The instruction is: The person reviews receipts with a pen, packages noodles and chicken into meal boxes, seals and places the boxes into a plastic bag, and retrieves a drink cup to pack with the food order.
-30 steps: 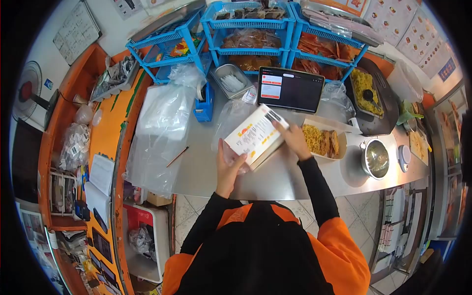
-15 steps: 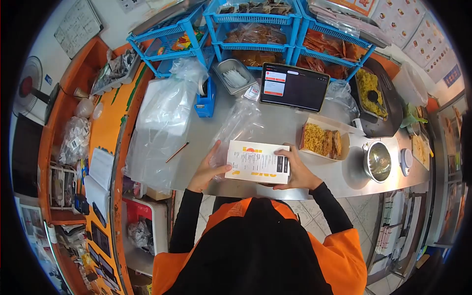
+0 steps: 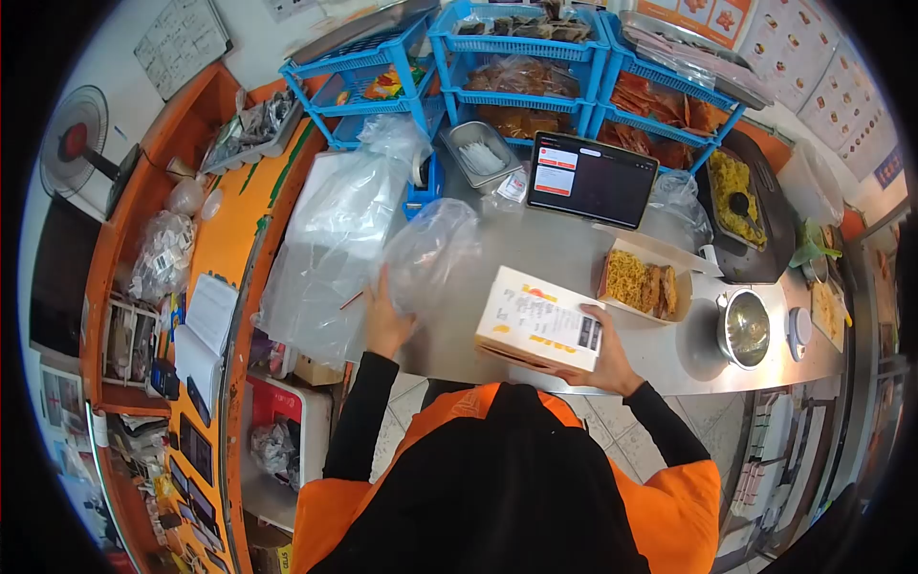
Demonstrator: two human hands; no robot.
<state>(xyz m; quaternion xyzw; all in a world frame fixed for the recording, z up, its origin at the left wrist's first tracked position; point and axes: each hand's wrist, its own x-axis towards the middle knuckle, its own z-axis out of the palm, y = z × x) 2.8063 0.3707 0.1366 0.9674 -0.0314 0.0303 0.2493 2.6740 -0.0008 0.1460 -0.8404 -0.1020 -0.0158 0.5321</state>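
Note:
A white takeaway box (image 3: pixel 537 316) with yellow and orange print is in my right hand (image 3: pixel 614 356), above the front edge of the steel counter. It is tilted, so its side shows, and my fingers grip its right end. To the left, my left hand (image 3: pixel 387 323) is off the box and has hold of a clear plastic bag (image 3: pixel 435 251), which billows up beside its fingers. The exact grip on the film is hard to make out. Under that hand lies a red-brown stick or pen (image 3: pixel 352 299), partly seen.
An open box of noodles and browned meat pieces (image 3: pixel 644 277) stands at right, near a steel bowl (image 3: pixel 745 330). A tablet (image 3: pixel 591 182), blue tape dispenser (image 3: pixel 424 187) and blue racks (image 3: pixel 521 96) are behind. Large plastic bags (image 3: pixel 330 230) cover the counter's left.
My left hand has let go of the takeaway box and moved left, pulling the clear bag along. The box has shifted right and tilted in my right hand. The camera view has moved slightly.

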